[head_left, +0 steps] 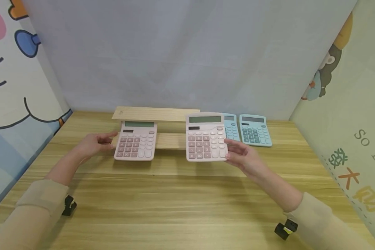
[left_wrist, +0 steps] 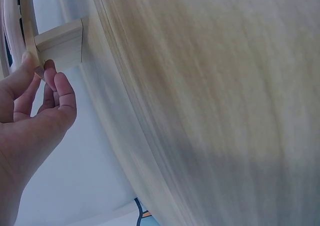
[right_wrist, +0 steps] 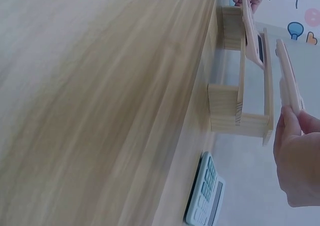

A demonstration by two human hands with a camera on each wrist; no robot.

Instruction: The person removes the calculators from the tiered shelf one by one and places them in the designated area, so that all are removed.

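Note:
A two-tier wooden stand (head_left: pixel 165 114) stands toward the back of the table. One pink calculator (head_left: pixel 135 142) rests on its lower board at the left, its top edge under the upper board. My left hand (head_left: pixel 95 144) is at that calculator's left side; in the left wrist view, thumb and fingers pinch the end of the lower board (left_wrist: pixel 30 31), the thumb beside the calculator. With my right hand (head_left: pixel 245 158) I hold a second pink calculator (head_left: pixel 206 137) by its lower right edge, raised in front of the stand's right end. The fingers behind it are hidden.
Two light blue calculators lie on the table (head_left: pixel 175 208) to the right: one (head_left: pixel 255 130) in full view, the other (head_left: pixel 232 126) partly behind the raised pink one. A pale grey backdrop (head_left: pixel 181 55) rises behind, with printed panels at both sides.

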